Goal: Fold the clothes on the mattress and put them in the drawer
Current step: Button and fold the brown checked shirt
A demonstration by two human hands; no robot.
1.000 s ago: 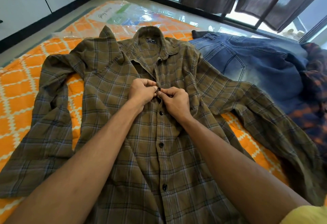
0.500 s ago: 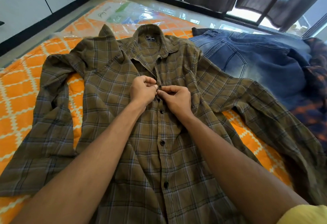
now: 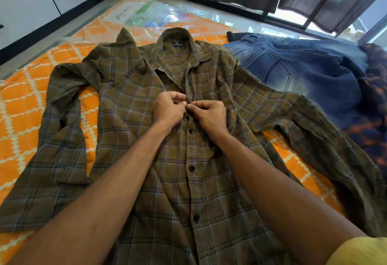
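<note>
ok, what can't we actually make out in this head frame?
- Button being worked on the plaid shirt: hidden under the left hand and right hand.
- Collar label: text too small to read.
- Dark orange-patterned garment: cut off by the right edge, partly under the jeans.
- Drawer: none identifiable.
- Shirt hem: cut off by the bottom edge.

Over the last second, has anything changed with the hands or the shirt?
Hardly anything. The left hand and right hand still pinch the shirt placket at the same button, fingertips meeting; only small finger shifts show. The shirt stays spread flat on the mattress, lower buttons done up, and the jeans beside it have not moved.
</note>
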